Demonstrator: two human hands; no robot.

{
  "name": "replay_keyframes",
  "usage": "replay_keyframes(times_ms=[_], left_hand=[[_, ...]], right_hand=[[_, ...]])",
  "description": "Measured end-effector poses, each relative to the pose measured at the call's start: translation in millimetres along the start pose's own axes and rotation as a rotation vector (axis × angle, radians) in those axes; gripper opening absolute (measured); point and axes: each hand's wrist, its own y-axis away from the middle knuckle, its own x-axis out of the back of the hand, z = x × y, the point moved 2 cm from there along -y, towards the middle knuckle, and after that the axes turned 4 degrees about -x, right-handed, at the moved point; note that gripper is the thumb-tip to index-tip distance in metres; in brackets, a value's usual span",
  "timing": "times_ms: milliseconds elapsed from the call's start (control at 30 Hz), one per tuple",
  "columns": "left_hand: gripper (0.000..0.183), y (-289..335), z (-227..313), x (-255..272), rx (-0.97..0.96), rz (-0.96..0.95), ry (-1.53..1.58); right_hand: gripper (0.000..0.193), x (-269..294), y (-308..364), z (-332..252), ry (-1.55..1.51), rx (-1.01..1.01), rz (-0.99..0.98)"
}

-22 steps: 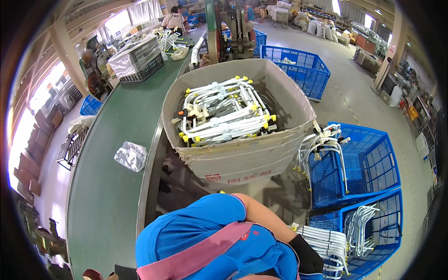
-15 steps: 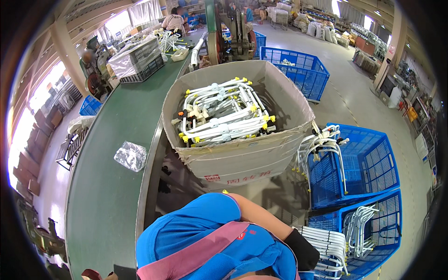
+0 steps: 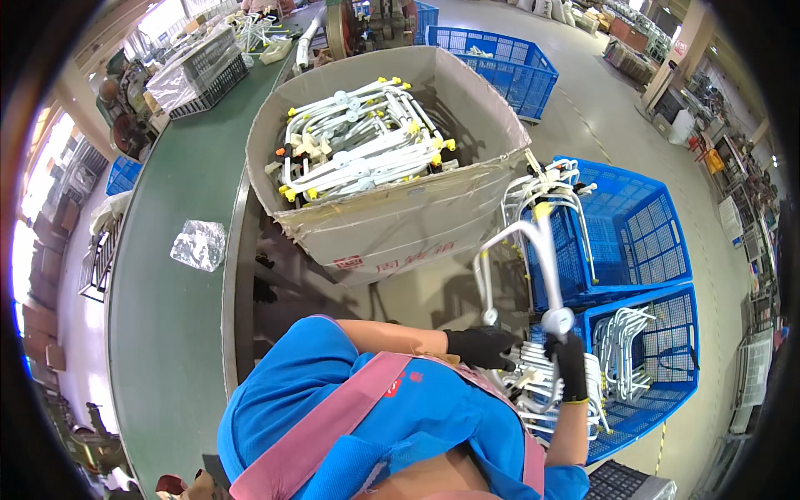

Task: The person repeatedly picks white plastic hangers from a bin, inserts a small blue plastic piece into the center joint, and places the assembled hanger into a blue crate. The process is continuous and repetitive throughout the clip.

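Observation:
A bent white tube frame [image 3: 546, 258] stands raised at an angle in front of my right side, with a yellow tip at its top and pale round discs on its legs. My right hand [image 3: 569, 367], in a black glove, is closed around one leg just below a disc. Across from it, my black-gloved left hand [image 3: 482, 347] closes on the other leg; its fingers are partly hidden. Under both hands, a row of similar white tube frames [image 3: 533, 375] lies stacked at the near blue crate [image 3: 679, 392].
A large cardboard box [image 3: 400, 225] ahead holds many white frames with yellow tips. Another blue crate [image 3: 642, 225] stands right of it, with frames hung over its edge. Along my left runs a green conveyor belt [image 3: 167, 333] bearing a clear plastic bag [image 3: 200, 245].
Both hands have come into view at the right, holding a raised white tube frame. My view has shifted, so the box and crates appear higher and farther left.

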Motion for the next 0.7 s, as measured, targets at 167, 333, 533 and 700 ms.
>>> replay_keyframes(times_ms=[167,333,533,700], left_hand=[[0.099,-26,23,4,-0.099,0.213,0.115],[0.086,-18,56,35,-0.364,0.804,0.119],[0.051,67,65,133,-0.265,0.938,-0.154],[0.045,140,100,177,-0.031,0.744,0.259]], right_hand=[[0.020,34,17,-97,-0.197,0.194,0.200],[0.042,-43,10,-165,-0.622,0.451,0.148],[0.068,-84,26,-226,-0.072,1.107,-0.029],[0.054,-14,-31,-174,-0.034,0.991,0.473]])
